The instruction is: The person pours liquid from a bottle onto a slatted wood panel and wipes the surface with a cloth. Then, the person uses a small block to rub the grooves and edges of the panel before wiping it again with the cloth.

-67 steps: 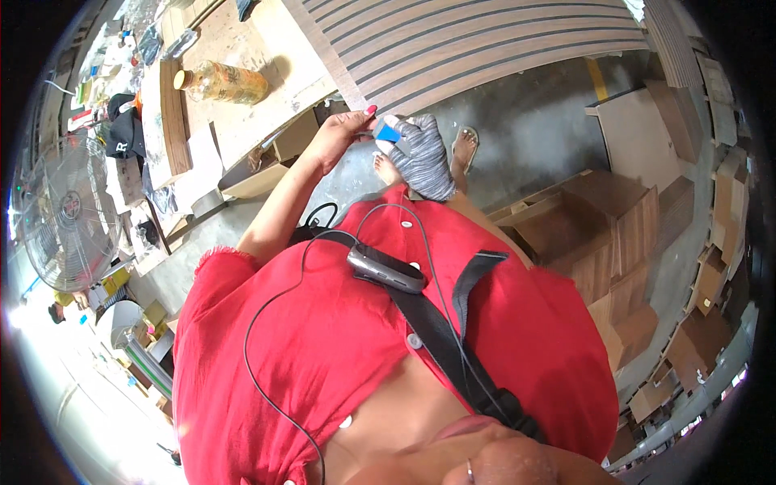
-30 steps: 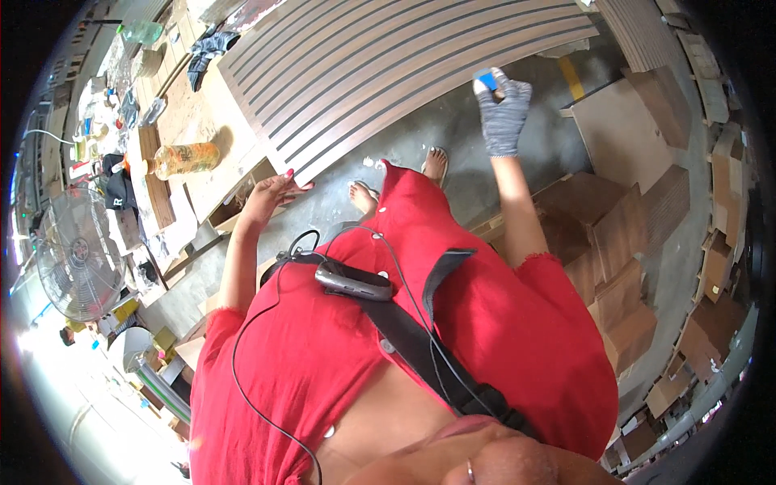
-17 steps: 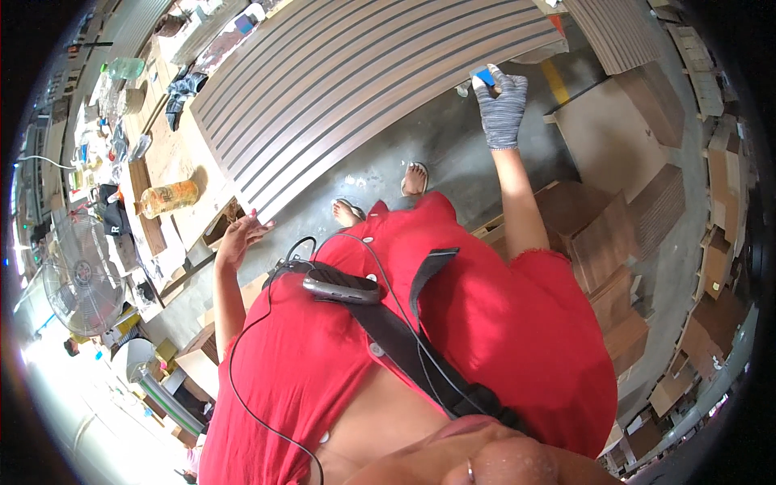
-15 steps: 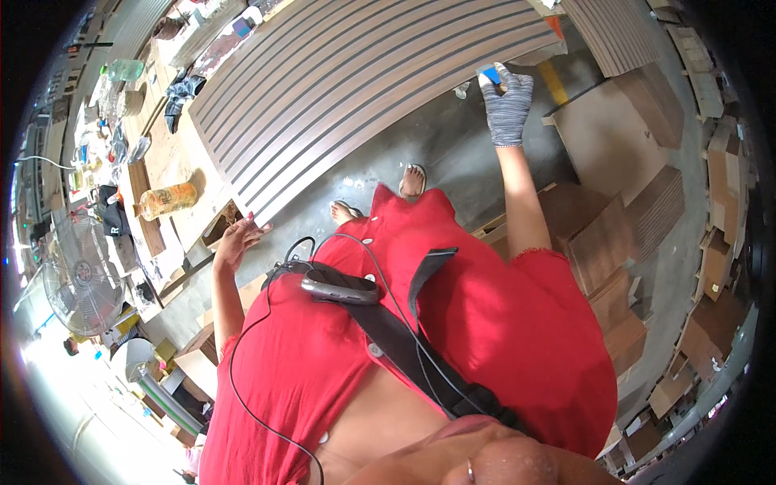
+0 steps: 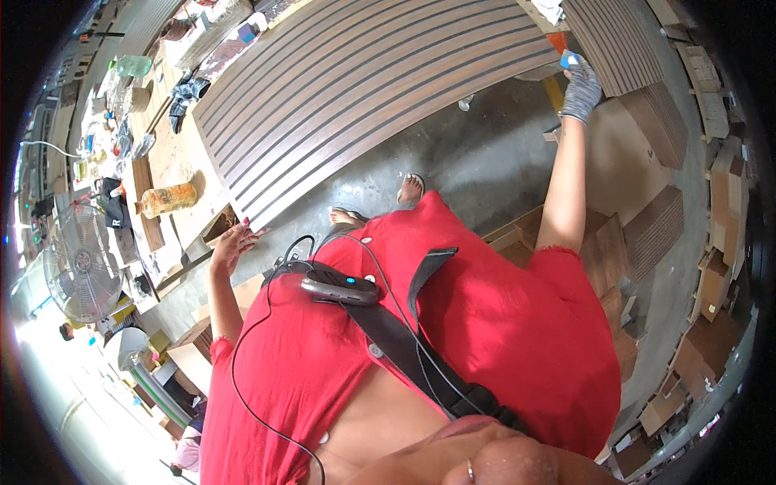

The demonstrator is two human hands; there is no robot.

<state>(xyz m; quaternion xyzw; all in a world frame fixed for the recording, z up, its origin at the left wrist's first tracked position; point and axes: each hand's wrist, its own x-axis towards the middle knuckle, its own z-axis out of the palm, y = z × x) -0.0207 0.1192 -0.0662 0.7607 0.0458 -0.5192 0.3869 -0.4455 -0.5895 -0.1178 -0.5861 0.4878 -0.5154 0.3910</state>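
A wide wood-tone panel (image 5: 372,105) with dark parallel grooves lies in front of me on a work surface. My right hand (image 5: 582,93), in a grey knit glove, reaches out past the panel's right end. Its fingers are closed on a small blue object (image 5: 570,60), whose exact kind I cannot make out. An orange-red piece (image 5: 557,42) shows at the panel's right corner, close to that hand. My bare left hand (image 5: 233,246) hovers by the panel's near left corner, fingers loosely apart, with nothing visible in it.
Left of the panel, a bottle with a yellow-orange label (image 5: 168,200) lies on a cluttered bench (image 5: 182,166). A fan (image 5: 83,263) stands further left. To the right are another grooved panel (image 5: 614,48), boards (image 5: 622,145) and stacked cartons (image 5: 719,323).
My right hand has moved right and farther out with the blue object, from the panel's near edge to beyond its right end. My left hand has barely shifted.
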